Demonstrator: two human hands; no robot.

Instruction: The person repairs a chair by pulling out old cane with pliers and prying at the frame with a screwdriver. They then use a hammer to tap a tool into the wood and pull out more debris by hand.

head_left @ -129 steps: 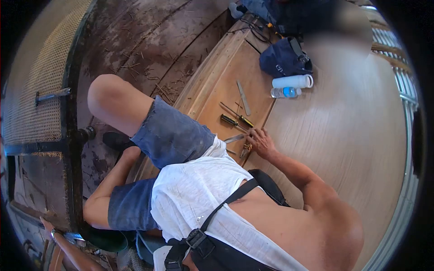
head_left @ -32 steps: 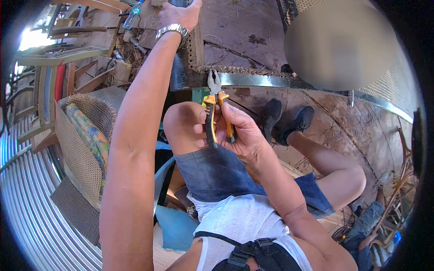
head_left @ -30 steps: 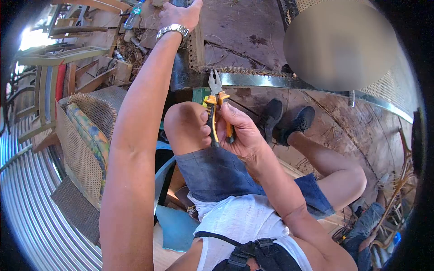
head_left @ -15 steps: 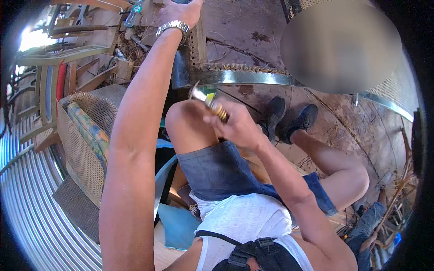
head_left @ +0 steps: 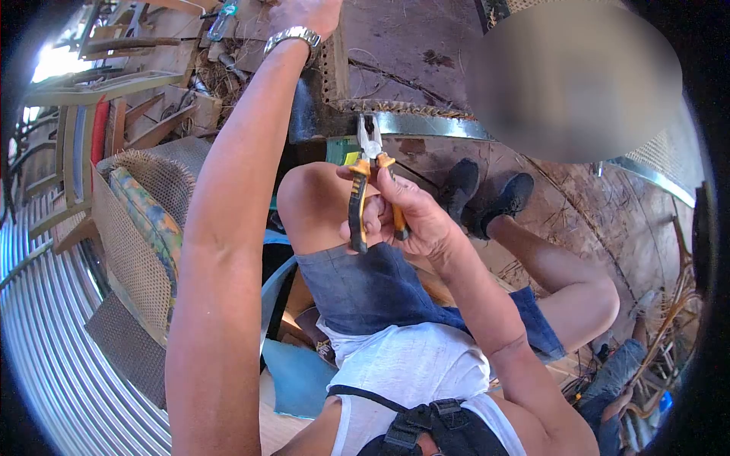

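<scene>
Combination pliers (head_left: 370,143) with yellow-and-black handles are in my right hand (head_left: 407,213). The handles are spread, the jaws point up and stand slightly apart. Just beyond the jaws is a dark wooden chair frame (head_left: 308,114), its inner edge drilled with a row of holes and fringed with cut cane ends (head_left: 411,109). My left hand (head_left: 304,17), with a metal watch on the wrist, reaches to the far part of this frame. The top edge of the view cuts off its fingers, so its grip is hidden.
Wooden chair parts (head_left: 106,87) are heaped at the left, above a woven cane panel (head_left: 137,251) and corrugated metal (head_left: 53,342). A screwdriver-like tool (head_left: 222,21) lies at the top left. Another person's shoes (head_left: 487,201) are on the floor. Branches (head_left: 680,281) lie at the right.
My right hand has turned the pliers from a blurred, slanted pose to upright, with handles now spread. My left hand has shifted slightly up, its fingers leaving the view.
</scene>
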